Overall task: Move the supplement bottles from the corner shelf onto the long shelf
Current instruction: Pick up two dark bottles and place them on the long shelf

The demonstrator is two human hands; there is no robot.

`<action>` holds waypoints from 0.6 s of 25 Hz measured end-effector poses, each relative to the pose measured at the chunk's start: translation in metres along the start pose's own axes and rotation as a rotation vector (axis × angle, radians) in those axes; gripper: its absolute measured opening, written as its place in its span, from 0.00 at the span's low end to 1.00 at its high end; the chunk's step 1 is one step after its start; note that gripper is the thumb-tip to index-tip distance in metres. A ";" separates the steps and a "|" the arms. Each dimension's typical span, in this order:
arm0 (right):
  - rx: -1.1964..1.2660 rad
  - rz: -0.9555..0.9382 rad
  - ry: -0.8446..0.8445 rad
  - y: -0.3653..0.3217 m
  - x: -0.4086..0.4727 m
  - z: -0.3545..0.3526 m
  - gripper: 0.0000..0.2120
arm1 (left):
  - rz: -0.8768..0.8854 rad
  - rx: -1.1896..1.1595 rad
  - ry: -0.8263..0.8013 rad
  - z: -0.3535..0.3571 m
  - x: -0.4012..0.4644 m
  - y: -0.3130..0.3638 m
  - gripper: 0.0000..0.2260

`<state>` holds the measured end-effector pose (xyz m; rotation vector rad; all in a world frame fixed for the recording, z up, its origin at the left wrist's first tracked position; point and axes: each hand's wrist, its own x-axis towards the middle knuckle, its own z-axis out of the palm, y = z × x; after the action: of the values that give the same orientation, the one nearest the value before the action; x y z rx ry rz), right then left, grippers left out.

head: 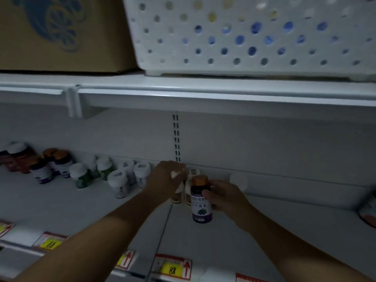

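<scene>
Here the purple-labelled bottle (201, 202) with a gold cap stands upright on the long shelf (264, 226), its label print too blurred to read. The right hand (225, 197) wraps its side; the left hand (167, 178) clasps a white-capped bottle (179, 187), mostly hidden behind it. Further bottles (81, 175) line the shelf's left.
</scene>
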<state>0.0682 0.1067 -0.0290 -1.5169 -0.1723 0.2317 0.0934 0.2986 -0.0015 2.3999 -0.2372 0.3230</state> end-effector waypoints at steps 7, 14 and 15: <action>-0.118 -0.079 -0.215 0.000 0.028 0.172 0.06 | -0.230 -0.355 -0.174 -0.144 -0.075 -0.068 0.05; -0.240 -0.047 -0.331 0.019 0.039 0.368 0.14 | -0.332 -0.352 -0.026 -0.270 -0.138 -0.194 0.08; -0.245 -0.039 -0.326 0.021 0.042 0.387 0.14 | -0.349 -0.353 -0.008 -0.281 -0.141 -0.211 0.08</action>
<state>0.0088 0.4918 -0.0320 -1.7094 -0.5039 0.4391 -0.0339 0.6537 0.0315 2.0448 0.1149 0.0986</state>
